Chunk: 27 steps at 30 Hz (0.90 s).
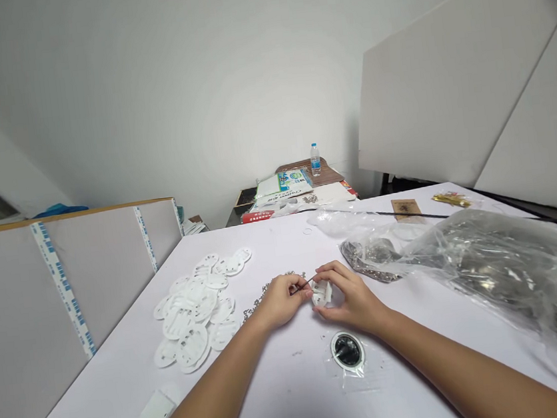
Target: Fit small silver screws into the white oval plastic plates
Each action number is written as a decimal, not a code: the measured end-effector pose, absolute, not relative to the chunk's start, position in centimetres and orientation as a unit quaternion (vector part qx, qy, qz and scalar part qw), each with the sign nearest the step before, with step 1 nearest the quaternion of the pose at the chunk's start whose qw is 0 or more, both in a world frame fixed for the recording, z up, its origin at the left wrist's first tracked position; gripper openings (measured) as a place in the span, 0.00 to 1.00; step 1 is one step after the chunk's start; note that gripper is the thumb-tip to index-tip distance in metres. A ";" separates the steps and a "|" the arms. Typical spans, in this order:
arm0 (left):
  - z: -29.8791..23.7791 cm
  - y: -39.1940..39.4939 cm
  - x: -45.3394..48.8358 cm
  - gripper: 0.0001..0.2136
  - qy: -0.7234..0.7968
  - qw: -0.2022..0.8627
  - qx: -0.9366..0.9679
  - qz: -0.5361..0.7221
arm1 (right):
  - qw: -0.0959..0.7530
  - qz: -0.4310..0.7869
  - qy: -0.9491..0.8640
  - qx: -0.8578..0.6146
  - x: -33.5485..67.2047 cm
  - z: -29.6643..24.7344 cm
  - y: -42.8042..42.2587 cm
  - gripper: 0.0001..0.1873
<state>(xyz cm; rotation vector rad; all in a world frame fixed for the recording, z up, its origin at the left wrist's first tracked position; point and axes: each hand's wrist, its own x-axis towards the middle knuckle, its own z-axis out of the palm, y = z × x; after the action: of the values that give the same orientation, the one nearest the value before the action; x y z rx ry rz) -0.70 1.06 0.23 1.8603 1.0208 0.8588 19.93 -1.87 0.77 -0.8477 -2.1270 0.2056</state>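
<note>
The grip of the right hand (349, 295) is closed on a small white plastic piece (321, 293), and the fingers curl over it from the side. The grip of the left hand (281, 300) is pinched on a thin dark wire (305, 282), whose end comes very near to the white piece; I cannot tell if they touch. The two hands are close together above the middle of the white desk (280, 397), and both forearms come up from the bottom corners of the view and lean inward, with the wrists low.

Just beside the left hand lies a loose line of small grey beads (257, 307). Further left there is a heap of flat white perforated discs (192, 313), lying one over another. Below the hands sits a round black and white disc (347, 351) on a piece of clear film. To the right, a small bag of dark beads (370, 262) lies against a big clear plastic bag (497, 278) with grey contents. Further back on the desk are a long black rod (410, 214) and a brown card (406, 209).
</note>
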 end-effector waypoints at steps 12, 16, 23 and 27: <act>1.2 1.1 -1.5 0.16 0.329 0.568 0.678 0.331 | 0.428 0.082 -0.852 -0.291 20.0 1.3 -2.3 0.25; 0.9 1.4 -2.2 0.21 0.314 0.674 0.618 0.256 | 0.439 0.097 -0.852 -0.269 19.9 1.8 -2.6 0.26; -0.7 1.9 -2.0 0.21 0.218 0.762 0.558 0.244 | 0.472 0.131 -0.840 -0.235 19.2 2.4 -3.5 0.27; -1.4 1.9 -1.4 0.22 0.192 0.771 0.547 0.264 | 0.486 0.103 -0.837 -0.229 18.8 2.6 -3.9 0.28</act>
<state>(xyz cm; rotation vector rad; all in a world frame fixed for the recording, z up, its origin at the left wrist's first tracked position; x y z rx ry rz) -1.41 1.89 -1.40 1.1871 0.4162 0.5729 18.85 -3.95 2.59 -0.5567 -2.0379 0.2497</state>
